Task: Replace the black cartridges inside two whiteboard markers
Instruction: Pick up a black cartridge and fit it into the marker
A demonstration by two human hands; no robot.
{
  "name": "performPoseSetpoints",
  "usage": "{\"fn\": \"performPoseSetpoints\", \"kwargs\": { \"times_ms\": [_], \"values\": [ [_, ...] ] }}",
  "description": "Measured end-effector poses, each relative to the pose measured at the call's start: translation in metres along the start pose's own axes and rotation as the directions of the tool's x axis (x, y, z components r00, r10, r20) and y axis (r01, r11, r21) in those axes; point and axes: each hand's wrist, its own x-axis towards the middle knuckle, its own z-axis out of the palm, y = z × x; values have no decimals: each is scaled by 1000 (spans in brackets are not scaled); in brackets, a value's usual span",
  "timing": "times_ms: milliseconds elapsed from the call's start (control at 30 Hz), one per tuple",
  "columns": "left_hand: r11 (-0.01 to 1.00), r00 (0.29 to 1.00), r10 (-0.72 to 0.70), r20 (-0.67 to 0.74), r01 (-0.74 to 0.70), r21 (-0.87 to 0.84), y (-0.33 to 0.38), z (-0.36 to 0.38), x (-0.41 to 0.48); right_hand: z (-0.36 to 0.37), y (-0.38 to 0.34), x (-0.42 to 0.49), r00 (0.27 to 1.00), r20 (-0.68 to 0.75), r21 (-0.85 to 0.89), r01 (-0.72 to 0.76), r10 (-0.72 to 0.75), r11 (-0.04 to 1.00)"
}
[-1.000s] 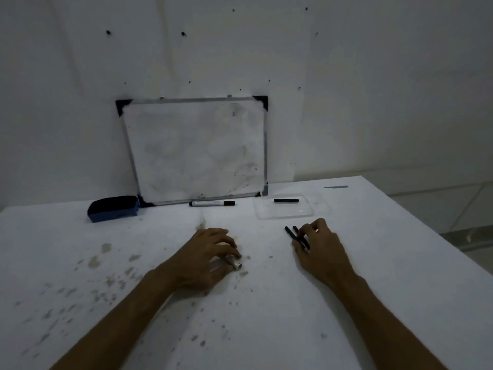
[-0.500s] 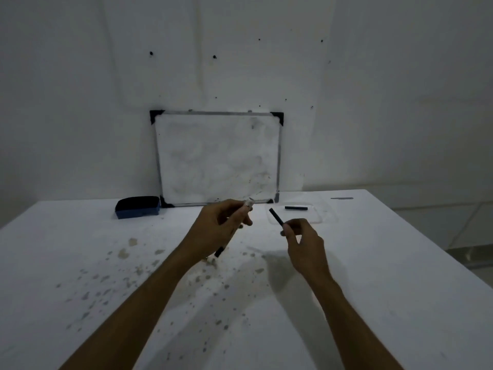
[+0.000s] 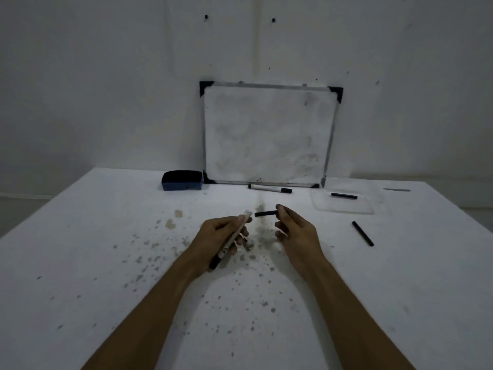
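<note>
Head view: we see left hand (image 3: 224, 236) wrapped around open marker barrel (image 3: 234, 236), open end tilted up. Right hand (image 3: 296, 231) pinches black cartridge (image 3: 265, 213), tip just beside barrel mouth, not touching. Second cartridge (image 3: 362, 233) lies on worktop (image 3: 80, 236) to right. Third (image 3: 344, 195) sits in clear tray (image 3: 346, 208). Capped marker (image 3: 269, 188) rests below whiteboard (image 3: 269, 134).
</note>
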Motion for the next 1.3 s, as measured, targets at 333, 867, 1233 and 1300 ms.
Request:
{"fn": "performPoseSetpoints", "kwargs": {
  "times_ms": [333,867,1233,1300],
  "values": [
    [995,989,-16,145,1,104,-6,-6,7,-3,12,11,996,78,-151,43,-32,988],
    [999,993,19,117,-22,28,-9,-6,5,19,20,-11,884,230,-389,467,-408,794],
    [969,991,102,-90,-120,-217,-9,-7,7,12,28,-14,854,446,-810,512,-268,284],
    [967,992,88,-87,-106,-230,-9,-7,7,14,29,-14,849,468,-820,521,-247,237]
  ]
}}
